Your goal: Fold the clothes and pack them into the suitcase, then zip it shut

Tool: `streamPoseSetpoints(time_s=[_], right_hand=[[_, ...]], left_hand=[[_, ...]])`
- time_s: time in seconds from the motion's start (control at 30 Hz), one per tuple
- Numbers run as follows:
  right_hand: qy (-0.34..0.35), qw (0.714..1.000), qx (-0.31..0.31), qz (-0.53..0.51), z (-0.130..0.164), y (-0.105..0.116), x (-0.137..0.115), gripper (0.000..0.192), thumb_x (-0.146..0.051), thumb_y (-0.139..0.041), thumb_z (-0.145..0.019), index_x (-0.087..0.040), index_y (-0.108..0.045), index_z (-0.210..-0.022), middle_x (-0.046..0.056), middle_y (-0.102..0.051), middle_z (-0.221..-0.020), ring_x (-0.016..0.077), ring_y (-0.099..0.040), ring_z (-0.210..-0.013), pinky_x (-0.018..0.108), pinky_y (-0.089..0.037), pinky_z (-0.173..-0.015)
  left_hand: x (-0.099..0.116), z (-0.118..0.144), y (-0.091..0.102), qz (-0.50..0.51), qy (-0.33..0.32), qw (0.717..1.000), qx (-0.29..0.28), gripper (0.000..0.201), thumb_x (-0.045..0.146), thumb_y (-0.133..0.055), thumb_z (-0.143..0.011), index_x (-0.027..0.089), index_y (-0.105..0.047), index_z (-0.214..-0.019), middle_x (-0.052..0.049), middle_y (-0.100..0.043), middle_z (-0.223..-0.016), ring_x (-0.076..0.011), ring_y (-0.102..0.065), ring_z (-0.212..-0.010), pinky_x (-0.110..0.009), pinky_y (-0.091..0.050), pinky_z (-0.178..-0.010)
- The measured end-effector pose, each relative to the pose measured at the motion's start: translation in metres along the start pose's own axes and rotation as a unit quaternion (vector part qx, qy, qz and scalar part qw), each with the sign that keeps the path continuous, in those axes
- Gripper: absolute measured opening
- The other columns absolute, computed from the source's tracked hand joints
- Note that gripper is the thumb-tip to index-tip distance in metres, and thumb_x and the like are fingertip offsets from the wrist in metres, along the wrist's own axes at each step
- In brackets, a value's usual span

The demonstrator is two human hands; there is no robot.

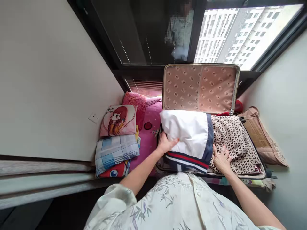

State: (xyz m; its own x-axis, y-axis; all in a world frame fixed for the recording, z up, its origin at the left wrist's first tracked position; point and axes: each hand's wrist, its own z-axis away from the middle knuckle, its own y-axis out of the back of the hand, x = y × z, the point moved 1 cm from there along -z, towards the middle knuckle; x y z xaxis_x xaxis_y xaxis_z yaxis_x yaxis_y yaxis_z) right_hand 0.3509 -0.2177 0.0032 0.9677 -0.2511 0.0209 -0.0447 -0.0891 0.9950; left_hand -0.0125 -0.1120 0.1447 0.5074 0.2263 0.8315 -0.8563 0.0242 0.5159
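Note:
An open suitcase point(264, 171) lies full of folded clothes, its pink-lined lid point(199, 88) standing upright behind. On its left side is a folded white garment point(187, 127) with a navy edge and a red, white and navy striped band. My left hand point(166, 143) grips this garment's left edge, thumb on top, the other fingers partly hidden at the side. To the right lies a beige garment point(230, 131) with a dark repeated print. My right hand point(222, 159) rests flat on it with fingers spread, close to the white garment's navy edge.
A pink pillow with a cartoon girl point(118, 121) tops a stack with a blue plaid folded cloth point(116, 150) at left. Pink bedding point(150, 137) lies beside the suitcase. A brown cushion point(261, 137) leans against the right wall. Behind is a window point(223, 35).

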Motion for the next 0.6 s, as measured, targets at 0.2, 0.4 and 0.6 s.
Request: streamPoseSetpoints(time_s=[0.2,0.4,0.6], right_hand=[[0.004,0.992,-0.046,-0.116,-0.013,0.009,0.028,0.056,-0.042,-0.039,-0.099,-0.028,-0.052,-0.151,0.02,-0.047,-0.152,0.0408,-0.047,-0.136,0.062,-0.042,-0.104],[0.07,0.96,0.086,-0.259,-0.068,0.046,0.039,0.058,-0.046,-0.04,-0.101,-0.017,-0.05,-0.151,0.02,-0.055,-0.144,0.0356,-0.047,-0.138,0.055,-0.041,-0.112],[0.157,0.958,0.053,-0.236,-0.086,0.043,-0.033,0.06,-0.048,-0.045,-0.101,-0.029,-0.046,-0.157,0.017,-0.045,-0.156,0.0371,-0.047,-0.137,0.056,-0.048,-0.104]], left_hand=[[-0.015,0.012,-0.057,-0.184,-0.057,0.979,0.062,0.109,0.059,-0.081,-0.073,0.025,-0.031,-0.163,-0.024,-0.033,-0.161,-0.0482,-0.037,-0.147,-0.06,-0.037,-0.114],[-0.005,-0.004,-0.068,-0.111,-0.018,0.992,0.065,0.077,0.045,-0.073,-0.085,0.021,-0.046,-0.153,-0.019,-0.058,-0.14,-0.0363,-0.055,-0.133,-0.049,-0.044,-0.112],[0.014,-0.01,-0.077,-0.097,-0.134,0.986,0.02,0.027,0.026,-0.079,-0.079,0.024,-0.074,-0.105,-0.014,-0.056,-0.141,-0.0328,-0.051,-0.138,-0.049,-0.041,-0.117]])
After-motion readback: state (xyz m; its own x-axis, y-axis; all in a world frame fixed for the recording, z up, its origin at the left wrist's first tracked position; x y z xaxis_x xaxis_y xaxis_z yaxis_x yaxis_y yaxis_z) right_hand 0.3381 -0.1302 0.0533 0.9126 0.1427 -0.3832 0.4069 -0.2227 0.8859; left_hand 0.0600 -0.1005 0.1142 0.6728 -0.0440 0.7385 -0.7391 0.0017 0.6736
